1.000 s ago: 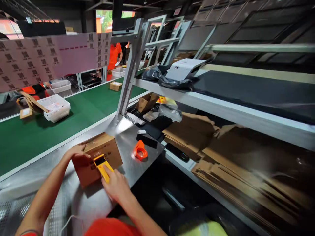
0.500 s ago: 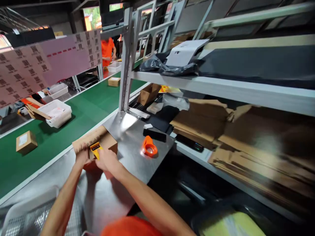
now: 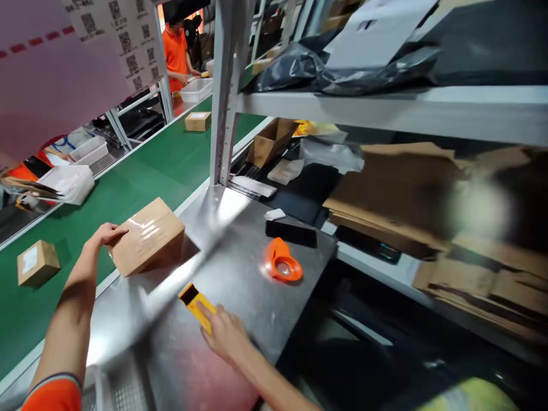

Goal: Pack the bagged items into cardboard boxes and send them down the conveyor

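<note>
My left hand (image 3: 110,234) grips the left end of a taped cardboard box (image 3: 148,234), thumb over its top edge. The box sits tilted in view at the border of the metal table and the green belt; shiny clear tape lies across its top. My right hand (image 3: 225,331) is closed around a small yellow hand tool (image 3: 199,308) with a dark square end, whose exact kind I cannot make out. The tool is held apart from the box, over the table. To its right an orange tape dispenser (image 3: 282,261) lies on the metal.
A green conveyor belt (image 3: 141,165) runs behind the metal table (image 3: 240,285), carrying small boxes (image 3: 38,264). A metal post (image 3: 223,97) stands at the table's back. Shelving at right holds flattened cardboard (image 3: 394,194). A black phone-like slab (image 3: 291,233) lies nearby. A person in orange (image 3: 174,54) works beyond.
My hands have moved apart. The right hand with the yellow tool has drawn back from the box; the left has shifted to its left end. The box is turned, and the view has swung closer.
</note>
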Action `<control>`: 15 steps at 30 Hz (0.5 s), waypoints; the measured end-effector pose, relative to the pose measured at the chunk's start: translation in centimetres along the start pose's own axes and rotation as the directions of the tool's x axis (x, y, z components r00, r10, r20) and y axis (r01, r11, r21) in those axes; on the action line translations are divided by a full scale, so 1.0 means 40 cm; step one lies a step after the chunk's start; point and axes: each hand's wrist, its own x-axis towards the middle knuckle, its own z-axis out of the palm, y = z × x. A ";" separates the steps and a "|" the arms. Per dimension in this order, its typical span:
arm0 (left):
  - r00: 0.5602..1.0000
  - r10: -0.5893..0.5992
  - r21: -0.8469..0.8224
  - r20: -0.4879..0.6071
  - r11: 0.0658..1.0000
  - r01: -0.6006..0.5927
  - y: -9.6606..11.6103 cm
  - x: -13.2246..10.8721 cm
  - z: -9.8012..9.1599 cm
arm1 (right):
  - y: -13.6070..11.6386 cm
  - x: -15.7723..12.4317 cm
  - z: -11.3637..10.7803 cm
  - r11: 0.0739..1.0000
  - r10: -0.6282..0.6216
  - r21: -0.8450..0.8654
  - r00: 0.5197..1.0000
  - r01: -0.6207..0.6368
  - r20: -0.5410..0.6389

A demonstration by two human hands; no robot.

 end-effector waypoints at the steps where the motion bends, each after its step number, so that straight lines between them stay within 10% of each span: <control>1: 0.998 -0.013 0.053 -0.061 0.998 0.016 -0.003 0.020 0.013 | -0.019 0.071 -0.003 0.999 0.000 0.033 1.000 0.001 -0.019; 7: 0.974 -0.009 0.192 -0.227 0.980 0.054 -0.052 0.105 0.098 | -0.096 0.392 0.033 0.975 0.014 0.224 1.000 -0.009 -0.021; 15: 0.973 -0.050 0.192 -0.227 0.977 0.095 -0.108 0.149 0.116 | -0.131 0.543 0.113 0.888 0.093 0.445 0.993 -0.116 0.074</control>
